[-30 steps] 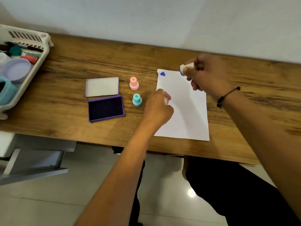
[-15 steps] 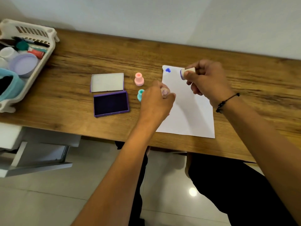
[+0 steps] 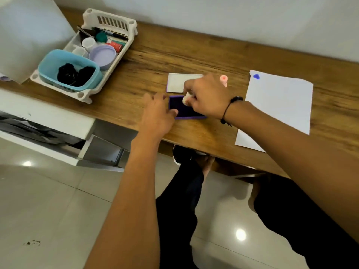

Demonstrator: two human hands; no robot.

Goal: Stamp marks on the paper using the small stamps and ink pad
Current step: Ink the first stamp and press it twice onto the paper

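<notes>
My right hand grips a small cream stamp and presses its face onto the dark purple ink pad. My left hand rests flat on the pad's left edge, fingers spread. The pad's lid lies just behind it. A pink stamp stands upright behind my right hand. The teal stamp is hidden. A white sheet of paper lies to the right, with one blue mark at its top left corner.
A white plastic basket at the table's far left holds a teal container, a lilac lid, small pots and pens. A white cabinet with an open drawer stands below it. The wooden table's front edge runs over my legs.
My right hand carried the cream stamp from over the paper leftward onto the ink pad. My left hand left the paper's edge and went to the pad. The camera swung left.
</notes>
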